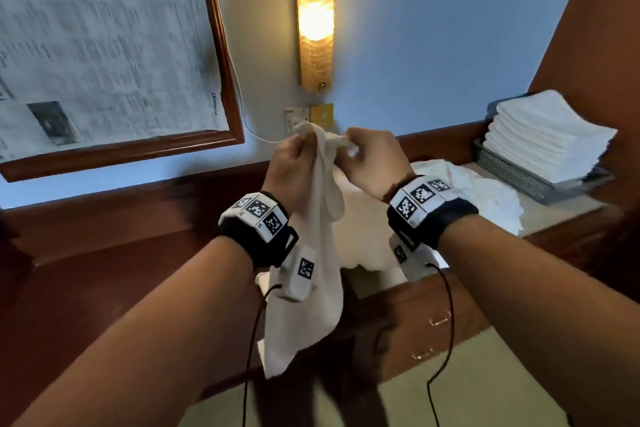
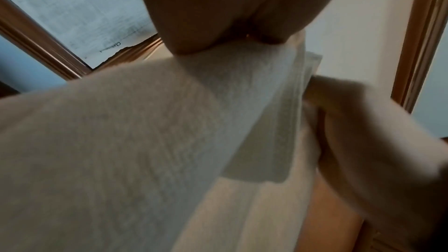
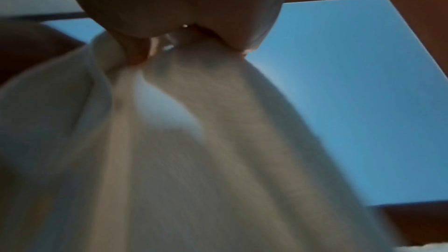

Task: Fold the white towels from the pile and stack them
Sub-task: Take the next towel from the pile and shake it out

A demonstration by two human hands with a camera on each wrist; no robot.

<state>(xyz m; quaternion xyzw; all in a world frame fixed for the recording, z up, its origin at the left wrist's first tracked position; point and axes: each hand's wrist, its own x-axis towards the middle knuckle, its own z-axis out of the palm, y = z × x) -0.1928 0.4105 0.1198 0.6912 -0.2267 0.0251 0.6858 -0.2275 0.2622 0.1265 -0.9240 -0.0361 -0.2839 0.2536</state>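
Left hand (image 1: pixel 294 166), right hand (image 1: pixel 372 163) both pinch towel (image 1: pixel 308 288) top edge — fingertips hidden, views blurred.

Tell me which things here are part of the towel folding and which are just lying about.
Part of the job:
held towel, gripped at its top by left hand and right hand
towel pile
folded stack
grey tray under the stack

Just there:
wall lamp
framed newspaper
wall socket

Folded stack (image 1: pixel 547 135) in tray (image 1: pixel 526 180), right of pile (image 1: pixel 478 191).
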